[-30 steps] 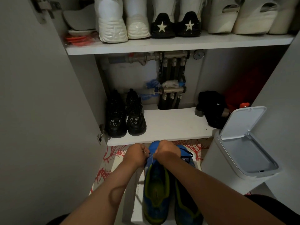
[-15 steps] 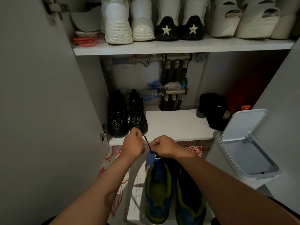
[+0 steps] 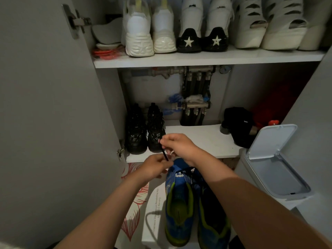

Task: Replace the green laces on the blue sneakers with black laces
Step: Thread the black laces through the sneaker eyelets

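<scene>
Black lace [image 3: 164, 155], pinched by both hands, runs from right hand [image 3: 179, 146] down to left hand [image 3: 156, 167].

Sideways print on the white box [image 3: 152, 229] under the blue sneakers [image 3: 179, 203] reads partly "Loving yo…" and "the beginning of… romance"; white stars mark two black heel patches [image 3: 188, 41] on the upper shelf [image 3: 197, 59]

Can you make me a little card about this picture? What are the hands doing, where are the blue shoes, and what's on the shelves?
left hand: pinches the black lace low down
right hand: pinches the lace's upper end
blue sneakers: side by side, heels toward the camera
lower shelf: a pair of black shoes
upper shelf: white shoes in a row
bin: on the right, lid open
</scene>
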`<action>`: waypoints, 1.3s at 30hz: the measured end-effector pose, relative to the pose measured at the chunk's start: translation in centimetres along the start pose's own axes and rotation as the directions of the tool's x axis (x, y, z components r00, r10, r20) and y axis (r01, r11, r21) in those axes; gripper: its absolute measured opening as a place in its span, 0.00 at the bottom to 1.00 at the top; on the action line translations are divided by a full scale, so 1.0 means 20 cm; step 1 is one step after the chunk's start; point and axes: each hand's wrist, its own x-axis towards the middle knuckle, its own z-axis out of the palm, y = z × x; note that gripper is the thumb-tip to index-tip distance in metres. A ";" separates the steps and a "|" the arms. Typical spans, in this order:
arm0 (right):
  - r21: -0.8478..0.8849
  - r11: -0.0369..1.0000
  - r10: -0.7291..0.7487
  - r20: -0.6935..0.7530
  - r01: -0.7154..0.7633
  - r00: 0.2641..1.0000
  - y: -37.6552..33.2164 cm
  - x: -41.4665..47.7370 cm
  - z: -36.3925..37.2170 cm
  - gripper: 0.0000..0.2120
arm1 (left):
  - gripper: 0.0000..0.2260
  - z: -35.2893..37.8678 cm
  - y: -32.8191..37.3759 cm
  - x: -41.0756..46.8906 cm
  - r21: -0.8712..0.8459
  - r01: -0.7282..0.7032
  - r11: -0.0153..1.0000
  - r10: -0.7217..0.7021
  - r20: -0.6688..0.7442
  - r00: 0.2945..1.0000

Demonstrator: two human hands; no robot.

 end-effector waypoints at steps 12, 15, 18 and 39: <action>-0.306 0.950 0.039 -0.105 -0.070 0.994 0.07 0.00 -0.11 0.11 | 0.09 -0.15 0.04 0.06 -0.395 -0.190 0.899 0.000 -0.434 0.901; -0.365 0.926 0.068 -0.083 -0.094 0.994 0.12 0.01 -0.14 0.12 | 0.10 -0.18 0.00 0.05 0.194 -0.136 0.971 0.201 -0.371 0.907; -0.434 0.897 0.075 -0.050 -0.089 0.996 0.17 0.02 -0.14 0.10 | 0.11 -0.15 -0.04 0.03 0.504 -0.092 0.859 0.138 -0.055 0.989; -0.544 0.838 -0.017 0.064 0.049 0.998 0.26 0.09 0.05 0.18 | 0.15 -0.25 0.00 -0.01 0.103 -0.073 0.992 0.117 -0.536 0.836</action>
